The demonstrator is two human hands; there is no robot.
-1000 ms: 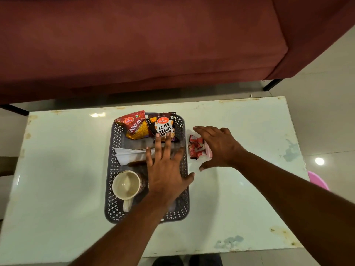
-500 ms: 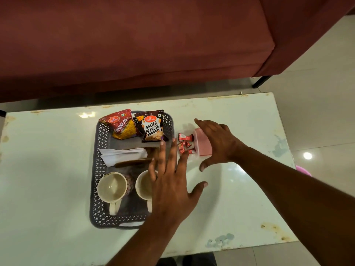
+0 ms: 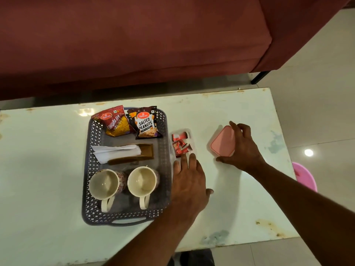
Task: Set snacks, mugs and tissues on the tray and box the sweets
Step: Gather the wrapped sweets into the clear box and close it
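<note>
Boxing sweets remained | grey lattice plastic tray (image 3: 87, 169) already held snack packets, tissues, two mugs | red-wrapped sweets (image 3: 180, 144) sat in clear box beside tray | right hand (image 3: 243, 146) clasped pink lid (image 3: 222, 143) | left hand (image 3: 189, 181) spread, empty

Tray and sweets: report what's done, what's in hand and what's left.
Done: the tray holds two snack packets, the tissues and two mugs. In hand: the right hand is on the pink lid, set apart from the clear box of red sweets; the left hand lies flat beside it. Left: lid onto the box.
</note>
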